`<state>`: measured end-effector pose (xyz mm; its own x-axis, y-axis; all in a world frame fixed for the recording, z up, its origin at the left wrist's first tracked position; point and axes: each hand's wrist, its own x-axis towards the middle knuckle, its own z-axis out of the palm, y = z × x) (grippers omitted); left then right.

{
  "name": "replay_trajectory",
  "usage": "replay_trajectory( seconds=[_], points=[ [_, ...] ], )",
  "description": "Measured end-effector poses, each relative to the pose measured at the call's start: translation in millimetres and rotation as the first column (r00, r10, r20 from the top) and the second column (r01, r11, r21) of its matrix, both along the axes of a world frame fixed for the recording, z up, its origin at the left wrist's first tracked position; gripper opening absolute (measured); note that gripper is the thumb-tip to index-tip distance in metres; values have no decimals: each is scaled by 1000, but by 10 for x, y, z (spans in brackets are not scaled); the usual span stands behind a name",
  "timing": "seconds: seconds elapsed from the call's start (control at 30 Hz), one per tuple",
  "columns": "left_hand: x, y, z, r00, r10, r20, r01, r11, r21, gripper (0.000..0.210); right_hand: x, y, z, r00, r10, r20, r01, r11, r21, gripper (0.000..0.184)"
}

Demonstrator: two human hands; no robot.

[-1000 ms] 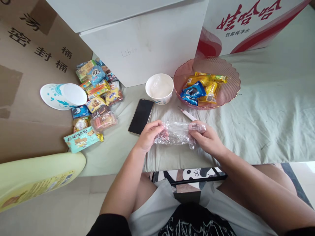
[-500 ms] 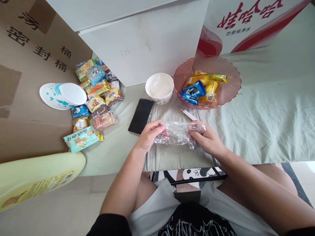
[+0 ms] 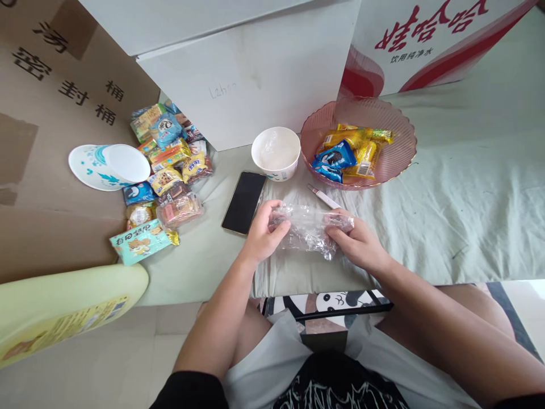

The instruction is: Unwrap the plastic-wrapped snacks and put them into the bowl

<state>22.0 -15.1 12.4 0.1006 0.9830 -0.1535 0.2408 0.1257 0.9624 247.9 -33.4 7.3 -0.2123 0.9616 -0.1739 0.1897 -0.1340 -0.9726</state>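
A crumpled sheet of clear plastic wrap is stretched between my two hands, over the cloth-covered surface. My left hand pinches its left end between thumb and fingers. At the other end, my right hand grips it, thumb on top. Just beyond my right fingers lies a slim white pen-like stick, partly hidden by the hand. A dark phone rests beside my left hand. Behind it stands a white paper bowl that seems lined or covered with clear film.
A pink ribbed bowl holds yellow and blue snack packets. Wrapped snacks are heaped at left, with a tilted patterned paper bowl against a brown carton. White boxes stand behind; a pale yellow jug is at front left.
My left hand has moved slightly up and right along the wrap, its thumb now lying over the film. My right hand stays nearly in place.
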Motion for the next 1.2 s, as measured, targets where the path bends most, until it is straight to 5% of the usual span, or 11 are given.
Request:
replay_trajectory(
  seconds=[0.1,0.17,0.2,0.33,0.43,0.63,0.87,0.97,1.03,1.13,1.2],
  points=[
    [-20,-44,-3,933,298,-201,-194,888,416,28,-5,-11,2,999,16,36,-16,1000,6,17],
    [-17,-101,17,893,363,-267,-151,800,581,20,-9,-17,12,995,6,101,-9,999,34,19],
    [-2,-133,30,901,318,-296,-89,802,591,19,-11,-18,18,991,-13,136,6,999,47,19],
    [145,-213,45,932,-2,-362,146,916,372,15,-31,-25,21,978,-71,195,54,994,92,20],
    [253,-195,18,941,-91,-327,184,946,266,31,-58,-52,-27,996,-62,69,58,997,56,23],
    [265,-174,-25,962,-274,21,272,961,46,50,-132,-133,-180,945,37,-324,-47,999,-23,37],
    [167,-113,-17,969,-190,157,197,980,-31,41,-101,-105,-194,949,-230,-215,273,941,198,53],
    [133,-85,16,947,-272,169,284,958,-48,36,-70,-108,-111,991,-34,-127,66,965,253,66],
    [127,-79,30,948,-258,188,273,960,-62,35,-72,-120,-48,999,54,3,-53,973,224,53],
    [126,-83,21,964,-198,176,217,971,-97,32,-88,-123,19,990,48,136,-71,983,171,22],
    [111,-96,-1,978,-146,145,167,976,-141,28,-77,-103,47,993,22,118,-39,988,150,17]
  ],
)
